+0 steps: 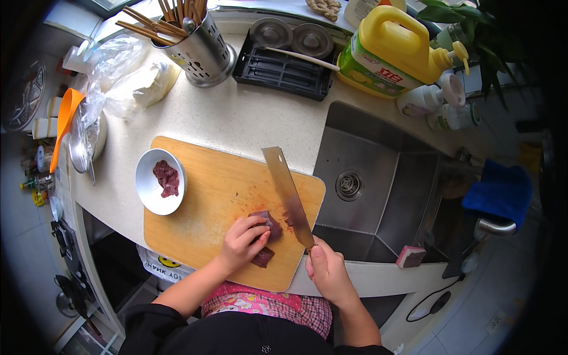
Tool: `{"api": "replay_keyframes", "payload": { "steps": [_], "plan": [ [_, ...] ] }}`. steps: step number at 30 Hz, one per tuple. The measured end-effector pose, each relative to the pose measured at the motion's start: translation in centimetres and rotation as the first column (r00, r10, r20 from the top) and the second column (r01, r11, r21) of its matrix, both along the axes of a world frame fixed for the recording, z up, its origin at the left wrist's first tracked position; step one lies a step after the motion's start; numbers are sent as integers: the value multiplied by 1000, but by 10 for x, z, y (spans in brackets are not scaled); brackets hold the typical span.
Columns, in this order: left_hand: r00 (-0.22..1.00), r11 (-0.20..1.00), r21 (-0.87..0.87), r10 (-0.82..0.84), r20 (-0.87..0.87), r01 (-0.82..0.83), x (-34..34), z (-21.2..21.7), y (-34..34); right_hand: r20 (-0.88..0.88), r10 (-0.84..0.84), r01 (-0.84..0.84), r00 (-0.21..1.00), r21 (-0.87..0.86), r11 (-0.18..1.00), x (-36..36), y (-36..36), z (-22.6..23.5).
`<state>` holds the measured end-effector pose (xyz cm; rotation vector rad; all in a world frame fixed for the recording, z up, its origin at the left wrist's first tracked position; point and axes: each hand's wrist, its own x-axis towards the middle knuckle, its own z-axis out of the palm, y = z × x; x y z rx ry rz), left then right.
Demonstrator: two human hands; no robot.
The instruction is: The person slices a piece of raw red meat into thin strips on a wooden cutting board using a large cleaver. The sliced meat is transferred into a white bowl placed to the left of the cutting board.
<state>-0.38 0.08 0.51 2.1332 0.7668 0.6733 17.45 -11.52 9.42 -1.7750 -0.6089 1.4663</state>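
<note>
My right hand (329,273) is closed round the handle of a cleaver (288,190). Its broad blade, smeared with red, slants away from me over the right part of a wooden cutting board (201,207). With curled fingers, my left hand (241,241) presses on a dark red piece of raw meat (272,227), just left of the blade. Another dark piece (262,257) lies below that hand, nearer to me. Reddish bits and wet smears mark the board around the blade. At the board's left, a white bowl (141,182) holds dark sliced meat (167,179).
Right of the board is a steel sink (349,157), with a pink sponge (410,257) at its near edge. Behind stand a chopstick holder (204,50), a black rack (284,71) and a yellow pump jug (390,47). Plastic bags (139,83) and an orange spatula (66,121) are at left.
</note>
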Motion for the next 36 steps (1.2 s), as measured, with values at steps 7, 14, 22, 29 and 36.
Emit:
{"api": "replay_keyframes", "payload": {
  "steps": [7, 14, 22, 29, 36],
  "plan": [
    [999, 1000, 22, 7, 40, -8, 4, 1, 3, -366, -211, 213, 906, -37, 976, 2, 1, -27],
    [950, 934, 309, -80, -303, 178, 19, 28, 7, -560, -294, 320, 775, -54, 946, 3, 3, -34],
    [980, 977, 164, -109, -165, 136, 8, 17, 13, -524, -317, 334, 791, -66, 940, 9, -7, -27],
    [989, 996, 49, -75, -126, 81, -3, 11, 10, -522, -315, 291, 792, -130, 948, 3, -10, -36],
    [998, 997, 54, -51, -39, 53, 2, 8, 6, -813, -238, 372, 531, -29, 928, 14, -26, -48]
  ]
}}
